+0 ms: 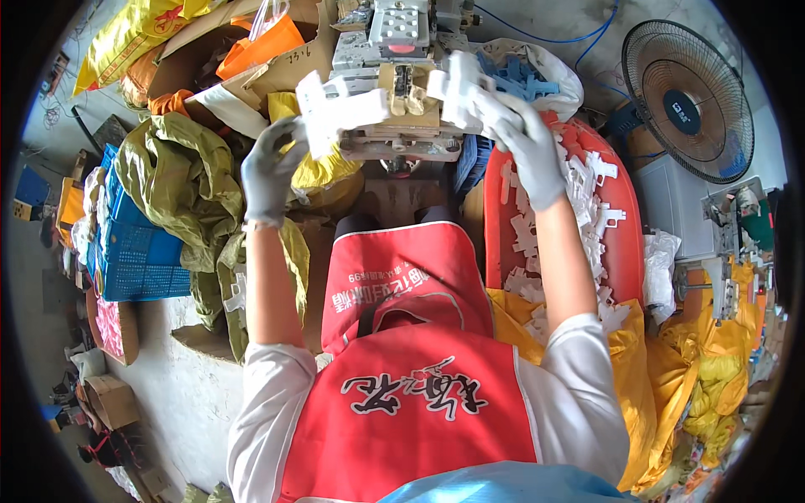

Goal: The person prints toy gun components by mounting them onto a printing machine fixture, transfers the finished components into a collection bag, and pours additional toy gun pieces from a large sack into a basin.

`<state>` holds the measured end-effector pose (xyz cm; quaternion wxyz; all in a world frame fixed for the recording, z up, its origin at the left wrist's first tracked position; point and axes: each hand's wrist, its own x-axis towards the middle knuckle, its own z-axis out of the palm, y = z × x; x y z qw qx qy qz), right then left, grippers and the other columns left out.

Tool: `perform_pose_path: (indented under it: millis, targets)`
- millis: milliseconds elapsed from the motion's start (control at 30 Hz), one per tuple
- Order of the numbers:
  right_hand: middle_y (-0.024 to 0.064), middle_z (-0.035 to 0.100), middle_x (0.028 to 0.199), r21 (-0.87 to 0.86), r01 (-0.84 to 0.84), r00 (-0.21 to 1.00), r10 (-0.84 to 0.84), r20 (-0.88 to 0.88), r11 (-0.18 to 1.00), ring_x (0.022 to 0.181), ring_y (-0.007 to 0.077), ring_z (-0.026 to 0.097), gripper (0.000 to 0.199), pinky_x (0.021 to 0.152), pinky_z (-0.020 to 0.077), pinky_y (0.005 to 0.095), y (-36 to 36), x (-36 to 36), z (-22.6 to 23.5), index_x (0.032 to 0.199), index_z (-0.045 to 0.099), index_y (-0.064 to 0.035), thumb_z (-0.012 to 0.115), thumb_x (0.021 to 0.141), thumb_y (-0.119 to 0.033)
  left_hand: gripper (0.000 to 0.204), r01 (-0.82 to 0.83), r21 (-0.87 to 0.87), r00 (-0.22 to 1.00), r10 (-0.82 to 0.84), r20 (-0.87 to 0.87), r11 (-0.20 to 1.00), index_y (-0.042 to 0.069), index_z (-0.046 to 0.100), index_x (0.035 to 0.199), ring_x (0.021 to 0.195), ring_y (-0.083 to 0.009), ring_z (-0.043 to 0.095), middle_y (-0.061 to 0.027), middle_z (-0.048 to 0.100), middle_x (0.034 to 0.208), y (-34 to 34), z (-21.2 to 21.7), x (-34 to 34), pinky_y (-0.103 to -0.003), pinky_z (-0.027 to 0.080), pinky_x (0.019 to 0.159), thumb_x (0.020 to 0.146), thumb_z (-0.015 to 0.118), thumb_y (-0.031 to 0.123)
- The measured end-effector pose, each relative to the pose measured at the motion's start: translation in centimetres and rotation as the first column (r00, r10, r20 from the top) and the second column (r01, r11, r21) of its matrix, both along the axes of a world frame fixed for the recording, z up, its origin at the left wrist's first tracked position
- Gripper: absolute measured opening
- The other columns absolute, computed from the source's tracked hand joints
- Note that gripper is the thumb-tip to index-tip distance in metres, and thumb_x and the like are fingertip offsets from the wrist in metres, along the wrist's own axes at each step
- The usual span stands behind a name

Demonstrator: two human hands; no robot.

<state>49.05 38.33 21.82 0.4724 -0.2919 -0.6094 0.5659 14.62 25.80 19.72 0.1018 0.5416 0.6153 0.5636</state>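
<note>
- Your left hand, in a grey glove, has its fingers bent round the left end of a white pistol-shaped plastic piece; blur hides whether it is one piece or several
- Your right hand, gloved alike, grips a white angular plastic piece by its right end
- Between your hands and just beyond them stands a grey metal machine with a tan block; whether either piece touches it, you cannot tell from here
- To the right of your right hand, and nearer your body, a long red plastic tub bears a heap of loose white pieces
- Just past your right hand, blue plastic pieces lie in a white bag
- The white pieces look light, stiff and smooth, so they may slide against your gloves; thin projecting ends are probably weakest, and the broad middle should give you the surest hold
</note>
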Motion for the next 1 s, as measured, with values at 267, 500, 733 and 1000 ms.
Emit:
perform_pose_path:
  millis: [267,500,733,1000]
  targets:
    - [0.0012,0.061,0.100,0.249,-0.133,0.899,0.012,0.438,0.959,0.076,0.0067,0.053,0.036,0.065,0.0449,0.0196,2.8,-5.5,1.0,0.123,0.057,-0.0046,0.060,0.087,-0.007,0.029,-0.324,-0.141,0.945,0.328,0.005,0.935,0.001,0.060,0.113,0.093,-0.0123,0.060,-0.0063,0.065,0.105,-13.4,-6.5,-5.2,-0.026,0.049,0.082,0.085,0.067,0.009]
    - [0.0143,0.060,0.117,0.705,-0.301,0.715,-0.338,0.612,0.642,0.111,0.0335,0.055,0.038,0.094,0.0427,0.0370,3.1,-3.7,0.6,0.127,0.053,-0.0091,0.056,0.091,-0.022,0.029,-0.225,-0.169,0.858,0.277,0.432,0.960,-0.002,0.059,0.113,0.095,-0.0123,0.058,-0.0073,0.063,0.107,-15.6,-10.1,-5.2,-0.025,0.047,0.082,0.087,0.065,0.008]
    - [0.0023,0.064,0.097,0.316,0.146,0.612,-0.336,0.716,0.938,0.082,0.0114,0.058,0.034,0.076,0.0472,0.0246,4.5,10.0,-9.9,0.121,0.057,-0.0063,0.052,0.094,-0.027,0.036,-0.449,-0.419,0.859,0.511,0.042,0.789,-0.002,0.058,0.118,0.096,-0.0173,0.059,-0.0098,0.062,0.112,-20.7,-13.0,-7.5,-0.028,0.045,0.087,0.091,0.059,0.021]
    - [0.0182,0.056,0.124,0.218,0.274,0.366,-0.311,0.877,0.937,0.115,0.0348,0.053,0.050,0.095,0.0434,0.0422,6.9,10.4,-27.4,0.127,0.050,-0.0105,0.059,0.082,-0.028,0.033,-0.472,-0.467,0.840,0.543,0.021,0.748,0.001,0.059,0.117,0.099,-0.0186,0.056,-0.0089,0.061,0.112,-22.0,-15.2,-8.4,-0.029,0.044,0.088,0.094,0.053,0.024]
